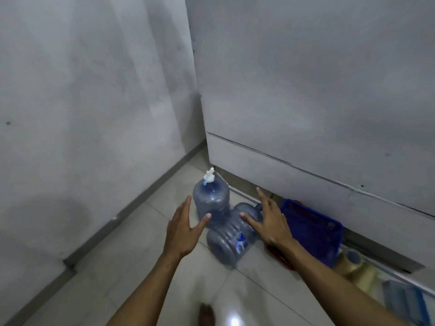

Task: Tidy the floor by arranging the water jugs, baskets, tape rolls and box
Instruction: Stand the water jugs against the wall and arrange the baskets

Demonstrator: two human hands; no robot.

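Two clear blue water jugs sit on the tiled floor near the wall corner. One jug [211, 198] stands upright with a white pump cap on top. The other jug [229, 238] lies on its side right beside it, neck pointing away from me. My left hand [183, 229] hovers open on the left of the jugs, thumb near the upright one. My right hand [268, 220] is open above the lying jug's neck end, fingers spread. A blue basket [313, 231] lies to the right, with something red [280, 256] under it. Tape rolls [357, 267] lie past the basket.
A grey wall rises on the left, and a large grey cabinet [306, 114] overhangs the floor on the right. A blue cloth-like item [404, 302] lies at the far right edge. A foot [207, 314] shows at the bottom. Glossy tiles [141, 267] stretch before the jugs.
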